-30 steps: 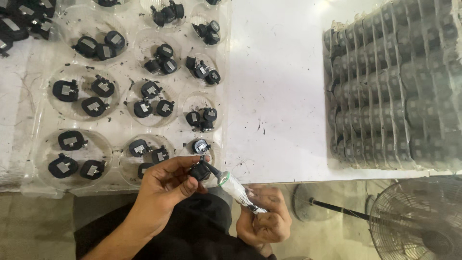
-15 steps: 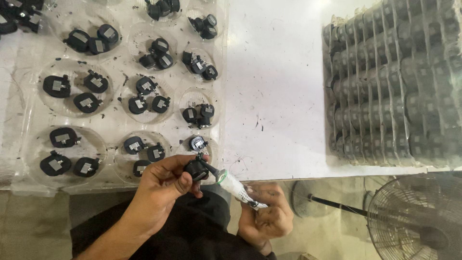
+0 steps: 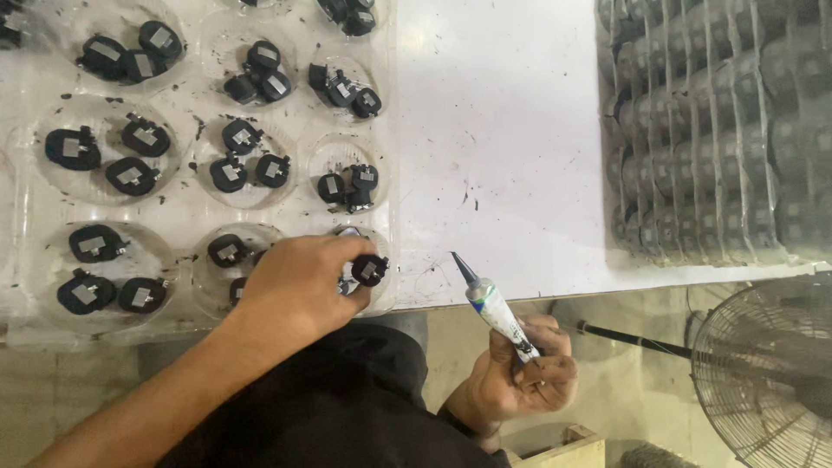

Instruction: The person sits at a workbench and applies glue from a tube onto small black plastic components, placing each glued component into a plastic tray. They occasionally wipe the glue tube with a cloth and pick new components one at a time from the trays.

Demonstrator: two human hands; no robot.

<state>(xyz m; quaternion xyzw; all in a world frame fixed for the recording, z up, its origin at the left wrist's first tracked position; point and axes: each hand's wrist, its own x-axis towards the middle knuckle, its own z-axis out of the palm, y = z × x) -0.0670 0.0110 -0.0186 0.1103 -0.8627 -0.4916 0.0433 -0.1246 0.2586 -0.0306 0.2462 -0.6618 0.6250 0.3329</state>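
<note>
- right hand [image 3: 520, 377] at 5 o'clock, below the bench edge, fist closed around a small glue-type tube [image 3: 496, 308]; dark nozzle points up toward 11 o'clock, tip just over the bench rim, touching nothing
- left hand [image 3: 299, 286] at 7 o'clock, fingers pinched on a small black part [image 3: 370, 269] with a grey square face, held over the near-right cup of the tray, just beside the tube's nozzle but apart from it
- clear plastic tray [image 3: 186, 204] covers the left half of the white bench [image 3: 494, 139], round cups, two or three black parts in each; cup under the left hand mostly hidden, contents hard to call
- cup at 12 o'clock of the held part holds a cluster of black parts [image 3: 348, 186]
- bench surface between trays bare white with dark smudges
- grey tray of dark parts [image 3: 711, 130] at 2 o'clock, rows tightly packed, well apart from both hands
- fan with wire guard [image 3: 767, 368] on the floor at 4 o'clock, thin rod beside it
</note>
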